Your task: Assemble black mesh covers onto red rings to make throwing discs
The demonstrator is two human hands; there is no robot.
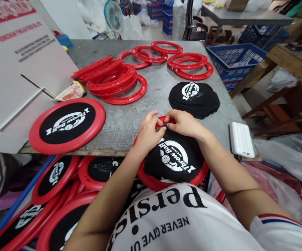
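Note:
A red plastic ring [201, 174] rests at the table's front edge against my shirt. Black printed fabric [177, 153] with a white "Throw Ball" logo lies over it. At the far side of the ring, my left hand [151, 129] is closed, its thumb and fingers pinching the fabric's edge by the rim. Close beside it, my right hand [183, 122] also pinches that edge, fingertips bent down onto the rim. Just beyond my right hand lies a pile of black fabric covers [205, 99]. A finished-looking red and black disc [98, 120] sits to the left.
Loose red rings [140, 91] lie stacked and scattered across the table [156, 78]. A white power bank [241, 139] is at the right edge, a white printed board [36, 90] at left. Several red-rimmed discs [74, 174] fill the space below. Blue crates [234, 57] stand beyond.

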